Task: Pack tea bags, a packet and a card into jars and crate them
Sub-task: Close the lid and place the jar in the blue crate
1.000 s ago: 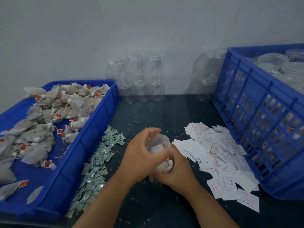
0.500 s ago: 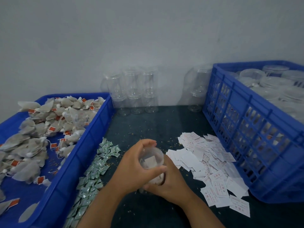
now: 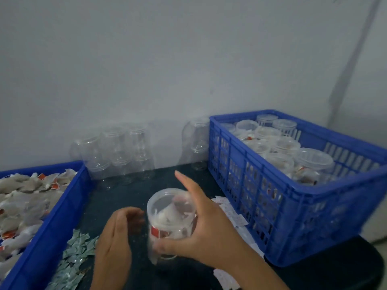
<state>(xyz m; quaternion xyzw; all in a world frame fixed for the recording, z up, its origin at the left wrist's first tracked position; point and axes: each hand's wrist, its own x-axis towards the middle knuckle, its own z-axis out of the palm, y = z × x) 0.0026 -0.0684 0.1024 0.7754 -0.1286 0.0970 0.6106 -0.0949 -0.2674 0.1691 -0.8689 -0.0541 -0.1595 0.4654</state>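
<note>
Just now the left hand has let go. Half a second ago it lay cupped over the mouth of the jar, both hands closed round it low over the tabletop. Now it hangs just beside the jar, fingers loosely curved and holding nothing. The right hand alone carries the jar, thumb across its lower front, fingers wrapped behind, forefinger sticking up past the rim. The jar appears lifted clear of the tabletop and roughly upright, its pale, red-marked contents showing through the wall. A clear lid seems to sit on top, though motion blur leaves that unsure. The view has also swung up and to the right, so the blue crate now fills that side, with filled jars standing in it. By my reading the packing of this jar is over and the carry to the crate is beginning; the crate's right-hand end looks unfilled. Loose tea bags in the tray, green packets and cards lie ready for the next of the empty jars by the wall.
</note>
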